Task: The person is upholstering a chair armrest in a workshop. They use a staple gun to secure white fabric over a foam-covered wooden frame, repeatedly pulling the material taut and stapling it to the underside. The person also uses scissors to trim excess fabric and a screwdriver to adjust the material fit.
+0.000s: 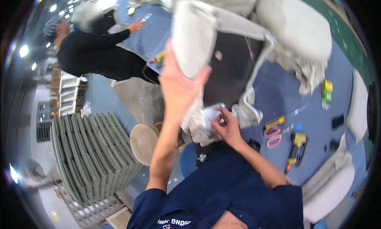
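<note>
A blue-grey worktable fills the right half of the workshop, its curved outer edge meeting a green strip at the upper right. A stack of grey-green cushions stands at the left, and at the upper left a co-worker in black reaches over the table. Bare tabletop lies just right of the work, up to red-handled scissors, a yellow-handled tool and a yellow-and-black power tool. Beyond the work, large pale cushions crowd the surface, leaving little room there.

The upholstered panel is in front of the person, by the near table edge. Its dark underside faces the wearer, with pale fabric around the rim; its long axis runs away from the body, the far end leaning right. The left hand grasps the padded left side, thumb and fingers spread around it. The right hand pinches a thin dark tool at the near end, beside gathered fabric.
</note>
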Demonstrator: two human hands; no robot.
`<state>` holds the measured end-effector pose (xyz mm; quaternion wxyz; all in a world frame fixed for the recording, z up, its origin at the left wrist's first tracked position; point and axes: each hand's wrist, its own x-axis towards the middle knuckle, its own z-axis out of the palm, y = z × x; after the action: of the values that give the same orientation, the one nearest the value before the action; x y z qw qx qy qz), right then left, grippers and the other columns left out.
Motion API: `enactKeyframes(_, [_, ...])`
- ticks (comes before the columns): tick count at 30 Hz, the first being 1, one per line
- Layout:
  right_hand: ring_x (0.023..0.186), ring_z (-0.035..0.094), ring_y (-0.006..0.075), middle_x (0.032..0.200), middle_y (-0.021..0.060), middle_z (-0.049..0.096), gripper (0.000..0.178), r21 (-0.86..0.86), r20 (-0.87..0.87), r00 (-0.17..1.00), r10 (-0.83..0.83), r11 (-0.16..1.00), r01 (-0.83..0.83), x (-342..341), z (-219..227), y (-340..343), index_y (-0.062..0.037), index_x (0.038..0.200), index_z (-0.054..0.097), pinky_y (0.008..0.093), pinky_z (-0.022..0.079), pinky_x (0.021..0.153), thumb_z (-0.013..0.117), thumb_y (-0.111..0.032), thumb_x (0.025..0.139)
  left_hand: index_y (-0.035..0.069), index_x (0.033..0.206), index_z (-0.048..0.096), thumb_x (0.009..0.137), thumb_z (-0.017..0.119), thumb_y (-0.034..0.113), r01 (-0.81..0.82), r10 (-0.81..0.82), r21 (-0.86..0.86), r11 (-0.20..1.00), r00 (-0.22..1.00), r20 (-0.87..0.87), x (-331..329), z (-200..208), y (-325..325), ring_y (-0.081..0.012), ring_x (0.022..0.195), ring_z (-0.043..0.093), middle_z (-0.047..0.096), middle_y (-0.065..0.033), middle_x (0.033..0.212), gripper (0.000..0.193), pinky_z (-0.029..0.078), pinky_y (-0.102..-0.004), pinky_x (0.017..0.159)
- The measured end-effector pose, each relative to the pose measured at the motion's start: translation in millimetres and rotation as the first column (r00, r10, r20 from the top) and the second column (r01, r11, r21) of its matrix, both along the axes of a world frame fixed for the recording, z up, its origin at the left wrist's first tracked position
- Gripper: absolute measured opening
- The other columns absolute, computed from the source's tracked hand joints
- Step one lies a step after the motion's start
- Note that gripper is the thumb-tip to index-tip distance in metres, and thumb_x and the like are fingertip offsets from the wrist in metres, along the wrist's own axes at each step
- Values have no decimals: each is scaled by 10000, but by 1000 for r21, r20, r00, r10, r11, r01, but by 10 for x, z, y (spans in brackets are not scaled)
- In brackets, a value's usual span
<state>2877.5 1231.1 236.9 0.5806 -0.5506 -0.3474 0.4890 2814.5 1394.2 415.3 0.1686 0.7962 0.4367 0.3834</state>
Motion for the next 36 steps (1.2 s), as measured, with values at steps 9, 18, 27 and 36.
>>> enactKeyframes(9, [546,494,156,640,153,576,203,66,423,898,125,984,-168,278,86,47,50,841,655,342,400,523,663,-121,949,19,1496,371,703,853,154,-27,27,-53,998,1000,-8,-57,124,-210,-421,1199,619,563,-241,1390,939,536,-437,975])
enactKeyframes(18, [492,376,7,588,-66,446,310,301,296,605,-739,673,676,2278,296,64,-95,753,549,223,251,432,659,-226,1011,16,1490,382,702,831,105,3,-4,43,999,1000,15,-189,122,-648,-394,1125,654,592,-216,1331,911,562,-427,912])
enactKeyframes(27, [659,486,4,830,-46,619,150,600,436,781,-446,791,116,1922,2230,1549,-42,928,660,185,373,541,789,-91,869,-11,1481,386,639,847,102,157,-157,114,981,988,-6,-127,96,-1206,-386,1170,620,558,-215,1377,966,530,-424,990])
enactKeyframes(36, [776,594,29,882,-18,691,262,240,503,841,199,903,-357,1512,2352,1609,27,1105,722,202,487,682,783,-92,880,107,1479,397,762,787,182,201,-164,372,906,978,-129,132,354,-1219,-455,1290,491,389,-301,1461,819,438,-526,1085])
